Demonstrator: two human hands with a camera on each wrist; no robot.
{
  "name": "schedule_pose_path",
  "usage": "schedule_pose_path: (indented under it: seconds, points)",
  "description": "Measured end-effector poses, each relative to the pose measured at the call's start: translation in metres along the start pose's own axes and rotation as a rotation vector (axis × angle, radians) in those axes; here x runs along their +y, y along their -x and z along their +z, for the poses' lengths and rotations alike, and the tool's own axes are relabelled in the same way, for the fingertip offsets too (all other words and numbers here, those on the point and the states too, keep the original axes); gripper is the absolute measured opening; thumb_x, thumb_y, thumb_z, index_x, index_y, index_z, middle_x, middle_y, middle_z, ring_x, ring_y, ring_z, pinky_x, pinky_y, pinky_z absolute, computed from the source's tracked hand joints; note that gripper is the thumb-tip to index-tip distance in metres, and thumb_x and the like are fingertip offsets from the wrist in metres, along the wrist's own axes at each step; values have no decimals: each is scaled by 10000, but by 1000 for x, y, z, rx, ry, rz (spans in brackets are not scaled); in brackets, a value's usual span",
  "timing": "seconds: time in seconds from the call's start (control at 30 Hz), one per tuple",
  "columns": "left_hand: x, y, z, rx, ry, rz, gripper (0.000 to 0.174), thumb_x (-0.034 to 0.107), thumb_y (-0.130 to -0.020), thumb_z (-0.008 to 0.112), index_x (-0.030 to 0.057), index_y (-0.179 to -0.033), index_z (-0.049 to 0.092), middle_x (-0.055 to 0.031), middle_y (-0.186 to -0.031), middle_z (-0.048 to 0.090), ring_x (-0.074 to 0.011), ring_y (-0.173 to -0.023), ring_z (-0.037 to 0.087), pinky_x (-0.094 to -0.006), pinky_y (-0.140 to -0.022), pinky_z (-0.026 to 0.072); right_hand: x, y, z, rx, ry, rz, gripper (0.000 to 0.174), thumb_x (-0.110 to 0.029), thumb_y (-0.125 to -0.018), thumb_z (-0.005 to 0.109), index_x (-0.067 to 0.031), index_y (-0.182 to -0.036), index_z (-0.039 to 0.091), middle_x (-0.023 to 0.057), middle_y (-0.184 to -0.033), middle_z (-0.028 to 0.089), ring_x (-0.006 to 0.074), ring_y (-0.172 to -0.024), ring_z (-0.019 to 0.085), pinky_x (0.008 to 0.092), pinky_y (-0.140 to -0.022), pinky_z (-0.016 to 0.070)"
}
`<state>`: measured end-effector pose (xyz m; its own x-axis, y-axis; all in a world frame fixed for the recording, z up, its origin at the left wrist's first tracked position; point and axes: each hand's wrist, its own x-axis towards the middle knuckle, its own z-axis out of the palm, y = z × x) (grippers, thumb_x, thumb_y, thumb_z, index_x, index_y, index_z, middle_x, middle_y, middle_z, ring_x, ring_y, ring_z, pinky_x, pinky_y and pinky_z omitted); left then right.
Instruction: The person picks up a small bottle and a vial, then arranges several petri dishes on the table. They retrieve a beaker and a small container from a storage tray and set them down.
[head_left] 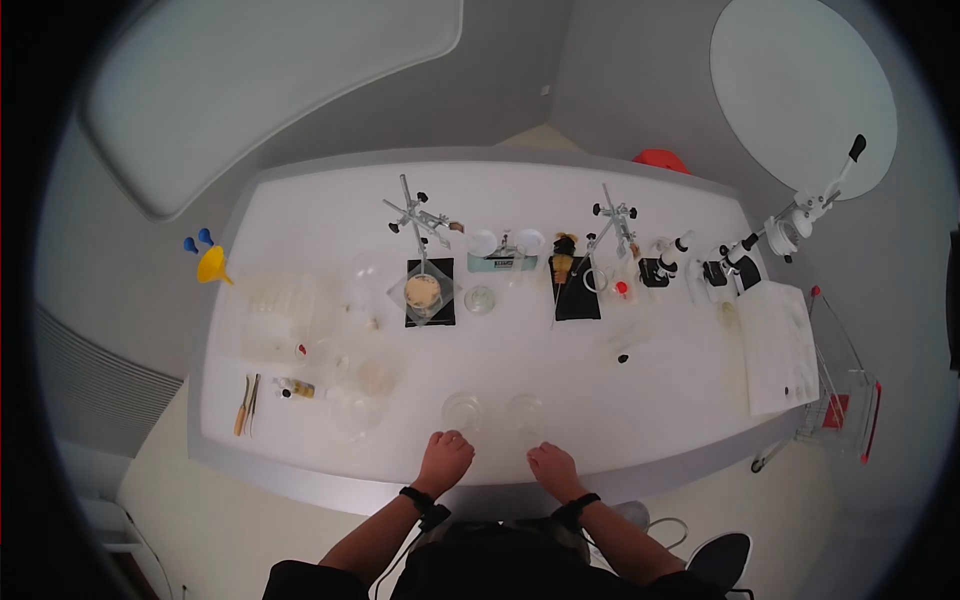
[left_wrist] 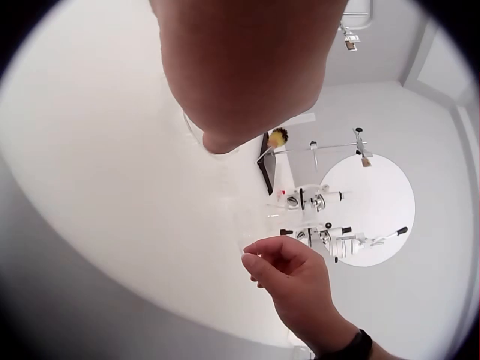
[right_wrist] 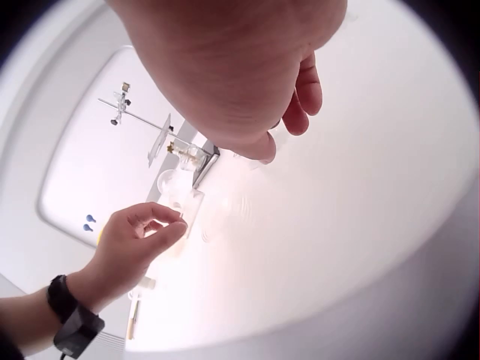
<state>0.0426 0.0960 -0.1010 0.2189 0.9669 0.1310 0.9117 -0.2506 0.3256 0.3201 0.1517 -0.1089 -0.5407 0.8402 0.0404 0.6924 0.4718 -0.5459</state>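
Two clear round dishes [head_left: 463, 411] lie side by side near the front edge of the white table [head_left: 600, 420]. Just in front of the left dish is my left hand [head_left: 447, 463], its fingers loosely curled with nothing seen in them. My right hand [head_left: 553, 470] hangs close to the other clear dish [head_left: 525, 413], likewise loosely curled around nothing visible. In the right wrist view the left hand [right_wrist: 142, 240] shows thumb and forefinger near each other; the left wrist view shows the right hand [left_wrist: 292, 281] in a similar pose.
Farther back stand two clamp stands [head_left: 422, 215], a balance scale [head_left: 505, 262] and microscopes [head_left: 660, 268]. At left lie tweezers [head_left: 254, 405] and a small bottle [head_left: 297, 388]. A yellow funnel [head_left: 212, 266] is beyond the left edge. White sheets [head_left: 780, 350] cover the right end.
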Motion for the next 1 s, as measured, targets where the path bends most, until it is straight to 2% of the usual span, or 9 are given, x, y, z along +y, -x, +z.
schedule_pose_path:
  seconds: [0.1,0.2,0.37,0.57,0.63,0.77,0.87,0.93,1.0]
  points:
    - [-6,15,1,30,8,18,75,210,-838,697,137,-823,690,-11,-894,667,-227,-1039,605,-444,-879,444,11,26,1,-3,27,7,56,-199,-884,662,-149,-899,681,70,-840,613,304,-812,655,439,-683,545]
    - [-24,12,-1,49,-73,-219,89,177,-830,668,142,-748,674,-16,-843,673,-227,-969,618,-436,-843,438,28,34,-3,37,32,183,73,-209,-886,654,-139,-889,675,81,-830,640,320,-787,660,450,-682,543]
    - [-75,-49,6,127,-134,-275,72,192,-834,673,133,-795,687,-27,-856,676,-232,-982,616,-434,-854,441,63,-32,-17,92,134,282,91,-200,-903,630,-118,-878,662,103,-794,652,342,-775,661,469,-687,542]
    - [-97,-114,33,-12,-148,-283,76,204,-839,675,141,-833,718,-17,-881,683,-236,-999,610,-429,-880,448,82,-129,8,58,217,178,87,-159,-912,611,-106,-901,679,98,-842,688,321,-819,670,450,-696,555]
    - [-93,-124,44,-46,-147,-285,78,208,-841,673,146,-835,720,-13,-890,683,-230,-1016,605,-427,-884,448,70,-150,13,-14,192,180,144,-123,-894,634,-102,-1017,706,88,-898,714,300,-920,671,436,-779,552]
    - [-79,-127,55,-61,-94,-215,84,172,-830,663,142,-890,714,-16,-930,682,-238,-1060,595,-419,-919,449,55,-163,35,14,79,15,177,-106,-888,636,-75,-1050,700,105,-956,707,312,-1008,644,440,-857,535]
    - [-68,-119,47,195,16,-92,124,170,-852,653,125,-953,708,-28,-963,685,-245,-1078,597,-429,-920,449,35,-148,24,90,53,14,192,-98,-868,650,-57,-1053,679,116,-1013,691,335,-1032,621,460,-887,505]
    - [-60,-99,28,115,65,-146,154,188,-872,649,112,-996,697,-40,-977,685,-248,-1083,598,-439,-910,452,28,-122,18,100,60,-6,215,-118,-855,655,-63,-1063,662,118,-1037,676,346,-1019,615,479,-854,491]
    - [-48,-73,12,-107,40,-148,155,247,-871,666,118,-947,707,-43,-967,687,-252,-1052,598,-438,-889,455,17,-90,11,-77,142,-11,231,-142,-841,669,-70,-1060,653,102,-1023,671,320,-1022,610,471,-845,476]
